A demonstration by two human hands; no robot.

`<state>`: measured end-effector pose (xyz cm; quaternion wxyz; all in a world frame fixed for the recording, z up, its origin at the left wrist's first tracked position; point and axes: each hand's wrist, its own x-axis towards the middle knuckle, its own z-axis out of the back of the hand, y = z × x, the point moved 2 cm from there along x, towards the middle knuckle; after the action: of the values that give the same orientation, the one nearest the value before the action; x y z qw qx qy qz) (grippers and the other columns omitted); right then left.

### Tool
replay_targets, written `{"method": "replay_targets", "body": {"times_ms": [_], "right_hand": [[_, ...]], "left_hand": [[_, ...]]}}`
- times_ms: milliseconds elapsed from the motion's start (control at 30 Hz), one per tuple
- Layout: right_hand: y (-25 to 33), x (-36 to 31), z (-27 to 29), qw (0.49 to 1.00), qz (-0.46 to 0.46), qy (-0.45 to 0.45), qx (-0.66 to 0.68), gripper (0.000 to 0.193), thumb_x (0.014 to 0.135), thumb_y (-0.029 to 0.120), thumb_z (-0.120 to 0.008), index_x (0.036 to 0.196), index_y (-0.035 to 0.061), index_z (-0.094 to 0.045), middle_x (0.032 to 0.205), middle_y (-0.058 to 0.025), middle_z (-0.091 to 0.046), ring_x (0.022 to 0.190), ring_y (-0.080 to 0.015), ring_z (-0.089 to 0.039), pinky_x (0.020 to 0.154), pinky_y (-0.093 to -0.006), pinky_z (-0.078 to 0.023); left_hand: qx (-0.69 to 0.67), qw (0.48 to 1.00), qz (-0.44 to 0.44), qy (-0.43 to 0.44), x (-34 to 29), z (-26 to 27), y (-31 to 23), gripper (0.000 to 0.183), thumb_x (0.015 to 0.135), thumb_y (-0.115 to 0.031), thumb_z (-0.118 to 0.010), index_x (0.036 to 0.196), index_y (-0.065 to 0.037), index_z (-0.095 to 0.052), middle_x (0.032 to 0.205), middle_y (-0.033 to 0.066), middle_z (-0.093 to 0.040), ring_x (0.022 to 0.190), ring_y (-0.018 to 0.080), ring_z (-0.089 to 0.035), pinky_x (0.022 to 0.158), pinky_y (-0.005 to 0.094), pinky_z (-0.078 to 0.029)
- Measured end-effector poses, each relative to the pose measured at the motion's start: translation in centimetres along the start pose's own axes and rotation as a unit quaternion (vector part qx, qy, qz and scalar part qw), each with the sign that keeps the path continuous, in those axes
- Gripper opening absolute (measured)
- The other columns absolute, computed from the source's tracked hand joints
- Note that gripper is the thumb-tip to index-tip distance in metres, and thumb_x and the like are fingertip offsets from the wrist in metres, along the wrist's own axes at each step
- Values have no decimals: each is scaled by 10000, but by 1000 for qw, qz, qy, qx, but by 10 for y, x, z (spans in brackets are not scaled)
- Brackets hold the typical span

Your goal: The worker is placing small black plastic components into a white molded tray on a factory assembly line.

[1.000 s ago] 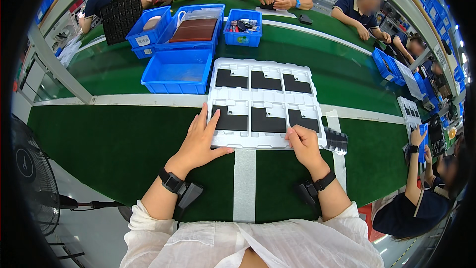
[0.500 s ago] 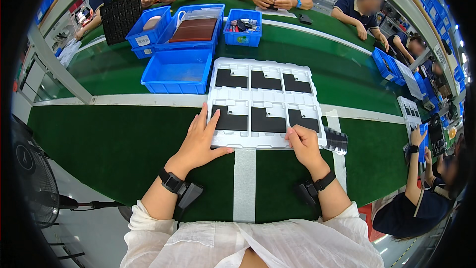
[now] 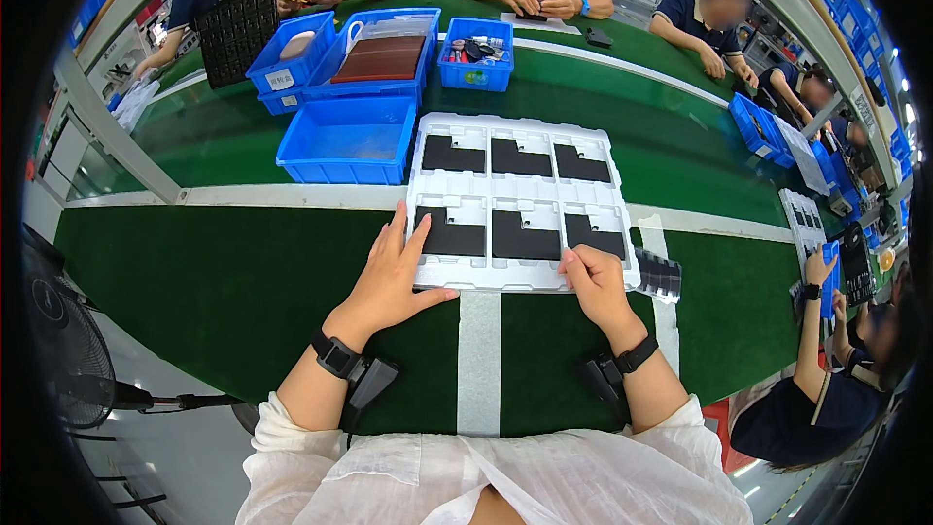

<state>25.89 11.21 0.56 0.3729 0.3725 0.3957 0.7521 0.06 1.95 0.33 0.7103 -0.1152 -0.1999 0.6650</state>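
Observation:
A white moulded plastic tray (image 3: 528, 192) lies in front of me on the green table. In its two rows of compartments rest several flat black L-shaped pieces (image 3: 526, 236). My left hand (image 3: 389, 277) lies along the tray's near left corner, fingers spread, fingertips beside the left black piece and thumb at the front edge. At the near right corner, my right hand (image 3: 598, 282) is closed with curled fingers, thumb and index touching the tray next to the right black piece. Whatever the right fingertips may grip is hidden. Both wrists wear black straps with small black devices.
Beyond the tray stand an open blue bin (image 3: 348, 139), a blue bin with brown flat pieces (image 3: 384, 58) and a blue bin of small parts (image 3: 476, 56). A dark striped strip (image 3: 659, 275) sits by the tray's right edge. A fan (image 3: 68, 331) stands left; co-workers sit around.
My hands and the tray have not moved. Across the table, the hands of the person in pink have shifted slightly.

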Motion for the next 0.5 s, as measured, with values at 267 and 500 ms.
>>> {"method": "replay_targets", "body": {"times_ms": [267, 500], "right_hand": [[2, 0, -1, 1000, 1, -2, 11, 262, 890, 115, -517, 668, -12, -570, 512, -34, -481, 462, -74, -434, 445, -236, -339], [2, 0, 0, 1000, 1, -4, 10, 257, 887, 113, -520, 668, -12, -569, 508, -31, -476, 463, -71, -432, 444, -235, -337]], "left_hand": [[-1, 1000, -6, -3, 0, -1, 2, 961, 681, -444, -735, 1385, -21, -237, 1414, 337, -90, 1285, 476, -216, 1052, 479, -233], [1, 1000, -2, 0, 1, -1, 1, 982, 675, -423, -750, 1396, -32, -209, 1420, 330, -78, 1300, 462, -195, 1052, 475, -235]]}}
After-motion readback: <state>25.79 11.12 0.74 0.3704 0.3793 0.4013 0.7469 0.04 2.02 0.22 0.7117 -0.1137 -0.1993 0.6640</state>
